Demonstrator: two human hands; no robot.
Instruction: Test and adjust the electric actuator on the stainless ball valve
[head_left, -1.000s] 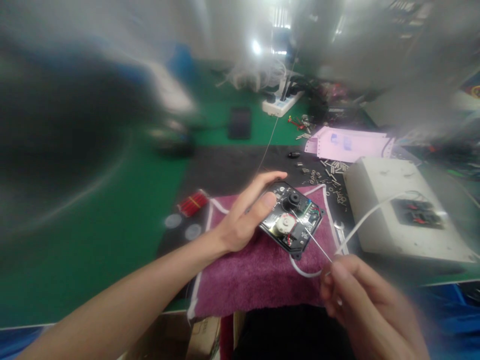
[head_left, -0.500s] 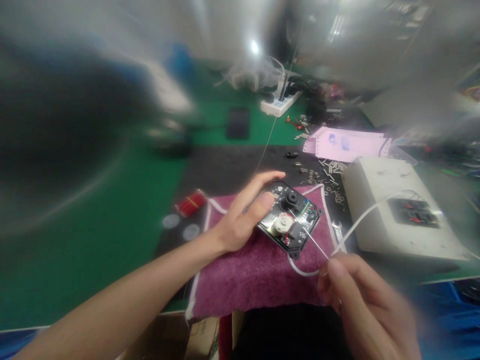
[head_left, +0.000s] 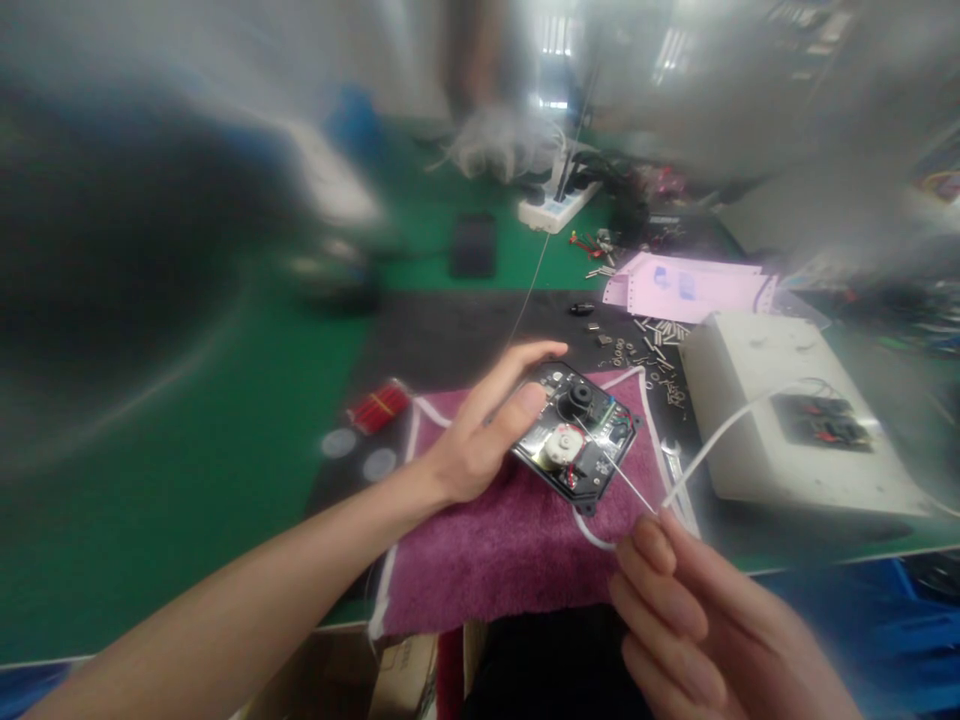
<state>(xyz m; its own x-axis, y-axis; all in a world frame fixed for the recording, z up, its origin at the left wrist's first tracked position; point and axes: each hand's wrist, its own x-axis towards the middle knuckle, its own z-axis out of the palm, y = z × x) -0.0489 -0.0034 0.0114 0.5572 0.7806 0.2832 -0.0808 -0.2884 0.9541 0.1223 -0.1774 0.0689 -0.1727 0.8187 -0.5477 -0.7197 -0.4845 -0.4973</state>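
Observation:
A black circuit board (head_left: 579,438) with a round silver motor and a black knob lies tilted on a purple towel (head_left: 510,540). My left hand (head_left: 480,430) grips the board's left edge, thumb on top and fingers curled over its far side. My right hand (head_left: 690,620), low at the right, is closed on a thin metal probe (head_left: 622,480). The probe's tip rests on the board near the motor. A white tube (head_left: 720,440) arcs from my right fingers toward the white box.
A white box (head_left: 780,410) with a dark inset sits right of the towel. Several small metal pins (head_left: 652,350) are scattered on the black mat, pink paper (head_left: 690,285) behind them. A red bundle (head_left: 379,405) and a power strip (head_left: 551,205) lie on the green bench.
My right hand has shifted slightly left and up toward the board with the probe. My left hand and the board have held their place.

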